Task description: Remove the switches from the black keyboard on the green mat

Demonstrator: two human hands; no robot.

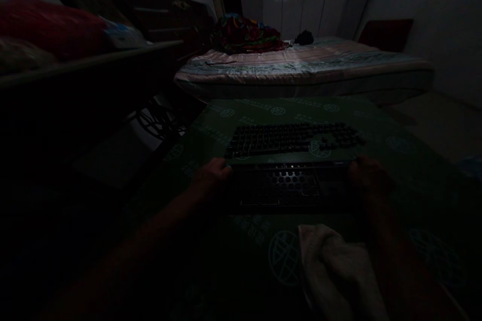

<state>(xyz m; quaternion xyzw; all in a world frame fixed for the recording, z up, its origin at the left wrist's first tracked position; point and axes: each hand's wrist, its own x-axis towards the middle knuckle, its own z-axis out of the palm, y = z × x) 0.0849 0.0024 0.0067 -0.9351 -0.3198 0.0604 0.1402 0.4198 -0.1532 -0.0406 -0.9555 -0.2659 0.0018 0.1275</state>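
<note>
A dark keyboard base (288,188) without its keycaps lies across the middle of the view, rows of small holes showing on it. My left hand (213,173) is closed on its left end, and my right hand (369,173) grips the right end. Just beyond it, loose black keycaps (271,136) are laid out in keyboard order on the green printed table top (278,110). A crumpled light cloth (335,266) lies near my right forearm. The dim light hides the finger details.
Past the table's far edge stands a bed with a striped sheet (320,62) and a bundled red patterned blanket (244,32). A shelf (158,47) on the left holds a red plastic bag (52,25). A red board-like panel (386,34) stands at the back right.
</note>
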